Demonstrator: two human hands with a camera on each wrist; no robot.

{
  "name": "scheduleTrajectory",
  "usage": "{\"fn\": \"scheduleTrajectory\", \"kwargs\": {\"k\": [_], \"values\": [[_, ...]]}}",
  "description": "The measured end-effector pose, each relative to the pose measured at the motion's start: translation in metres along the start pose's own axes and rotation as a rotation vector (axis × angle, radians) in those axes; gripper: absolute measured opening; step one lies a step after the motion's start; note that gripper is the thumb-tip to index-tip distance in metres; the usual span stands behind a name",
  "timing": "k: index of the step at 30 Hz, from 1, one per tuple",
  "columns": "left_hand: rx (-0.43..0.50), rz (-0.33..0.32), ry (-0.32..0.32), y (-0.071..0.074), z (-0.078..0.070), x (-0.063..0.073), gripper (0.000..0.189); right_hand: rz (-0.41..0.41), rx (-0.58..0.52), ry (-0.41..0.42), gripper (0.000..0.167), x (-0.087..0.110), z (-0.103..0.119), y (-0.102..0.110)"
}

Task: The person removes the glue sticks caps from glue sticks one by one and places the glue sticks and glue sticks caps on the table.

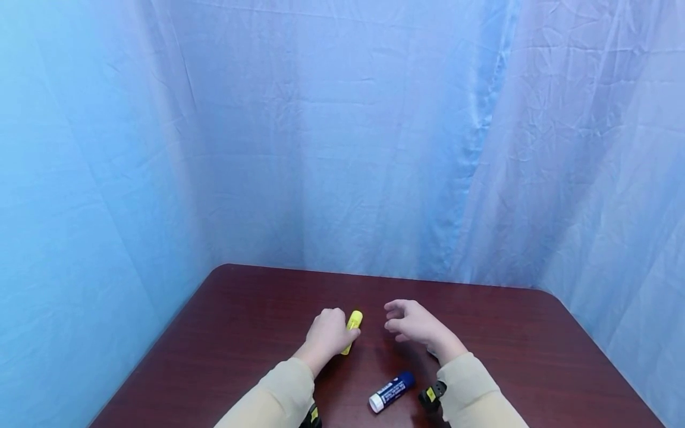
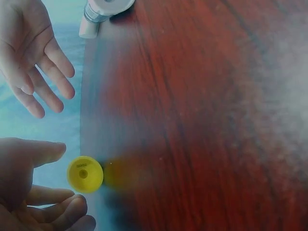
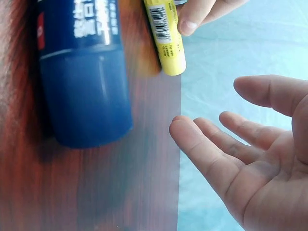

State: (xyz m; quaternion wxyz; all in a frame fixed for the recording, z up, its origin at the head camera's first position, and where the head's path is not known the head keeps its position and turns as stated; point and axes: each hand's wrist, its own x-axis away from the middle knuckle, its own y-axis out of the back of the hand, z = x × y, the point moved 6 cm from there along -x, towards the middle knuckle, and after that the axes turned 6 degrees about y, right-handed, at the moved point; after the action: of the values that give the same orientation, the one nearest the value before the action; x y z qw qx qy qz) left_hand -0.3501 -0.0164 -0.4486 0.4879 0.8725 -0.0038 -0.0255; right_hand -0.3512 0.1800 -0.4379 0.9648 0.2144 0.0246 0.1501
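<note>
My left hand [image 1: 329,334] is low at a yellow glue stick [image 1: 354,321] lying on the table, its thumb and fingers on either side of it. In the left wrist view the thumb [image 2: 50,151] stands apart from the yellow round end, with the fingertips [image 2: 77,204] right at its other side. My right hand [image 1: 414,323] hovers to the right of the yellow stick, palm facing it, fingers loosely spread and holding nothing. A larger blue glue stick [image 1: 392,392] with a white end lies nearer me, between the two forearms.
A small whitish object [image 1: 432,353] lies mostly hidden behind the right wrist. Black wrist cameras [image 1: 431,395] hang under both sleeves. The dark red wooden table [image 1: 257,297] reaches back to light blue curtains [image 1: 364,148], which also stand at both sides.
</note>
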Motion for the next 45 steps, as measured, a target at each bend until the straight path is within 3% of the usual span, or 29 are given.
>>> {"fn": "scheduleTrajectory", "kwargs": {"k": [11, 17, 32, 45], "values": [[0.002, 0.028, 0.046, -0.011, 0.005, -0.007, 0.035, 0.036, 0.054, -0.018, 0.048, 0.002, -0.005, -0.010], [-0.022, 0.040, 0.024, -0.013, 0.003, -0.007, 0.031, 0.052, 0.069, -0.023, 0.046, 0.002, -0.005, -0.015], [-0.059, -0.004, 0.007, -0.015, 0.003, -0.010, 0.029, 0.052, 0.070, -0.018, 0.046, -0.002, -0.004, -0.015], [-0.058, -0.054, -0.055, 0.001, -0.006, -0.012, 0.023, 0.025, 0.071, 0.006, 0.044, 0.002, 0.000, 0.001]]}}
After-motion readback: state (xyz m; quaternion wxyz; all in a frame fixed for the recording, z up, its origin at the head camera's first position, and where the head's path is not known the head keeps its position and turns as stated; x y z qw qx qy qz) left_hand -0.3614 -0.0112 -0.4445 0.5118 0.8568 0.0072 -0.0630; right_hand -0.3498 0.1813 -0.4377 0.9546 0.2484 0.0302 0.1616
